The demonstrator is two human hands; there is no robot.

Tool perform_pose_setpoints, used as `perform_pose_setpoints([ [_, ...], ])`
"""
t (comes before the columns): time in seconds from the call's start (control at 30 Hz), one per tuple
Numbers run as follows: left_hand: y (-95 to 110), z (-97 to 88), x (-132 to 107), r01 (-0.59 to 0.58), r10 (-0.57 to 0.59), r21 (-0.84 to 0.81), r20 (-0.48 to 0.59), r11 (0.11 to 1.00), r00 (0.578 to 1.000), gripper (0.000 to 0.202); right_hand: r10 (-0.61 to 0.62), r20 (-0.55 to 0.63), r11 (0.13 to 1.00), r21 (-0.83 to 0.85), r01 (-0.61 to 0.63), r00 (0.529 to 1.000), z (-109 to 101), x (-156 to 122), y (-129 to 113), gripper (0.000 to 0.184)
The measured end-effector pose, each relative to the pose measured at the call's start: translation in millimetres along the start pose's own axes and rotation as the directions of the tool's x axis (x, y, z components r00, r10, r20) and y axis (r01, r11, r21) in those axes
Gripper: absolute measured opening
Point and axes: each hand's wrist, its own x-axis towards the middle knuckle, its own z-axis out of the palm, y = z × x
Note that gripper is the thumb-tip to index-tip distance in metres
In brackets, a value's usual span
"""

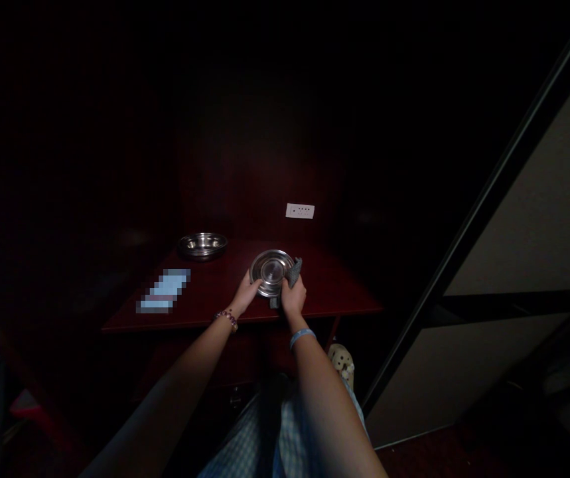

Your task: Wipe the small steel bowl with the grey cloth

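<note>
The left hand [245, 294] tilts a steel plate [271, 271] on the bench [334, 292]; the right hand [293, 295] presses a grey cloth [293, 271] against it. The plate may slip and clatter down.

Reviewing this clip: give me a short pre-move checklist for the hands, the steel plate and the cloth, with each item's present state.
1. Left hand steadies the steel plate at its left rim: ok.
2. Right hand grips the grey cloth: ok.
3. Cloth touches the plate's right edge: ok.
4. Plate held tilted above the red table, not flat on it: ok.
5. Steel bowl stands apart, clear of both hands: ok.
6. Plate surface clean: cannot tell, too dark.
</note>
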Motion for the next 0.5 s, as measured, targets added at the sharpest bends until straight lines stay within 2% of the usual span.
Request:
perform_pose_setpoints([
  [0.5,5.9,0.4,-3.9,0.019,-0.022,-0.079,-0.032,0.997,0.999,0.047,-0.052,-0.001,0.998,-0.022,0.052,0.999,0.5,0.0,0.7,0.03],
])
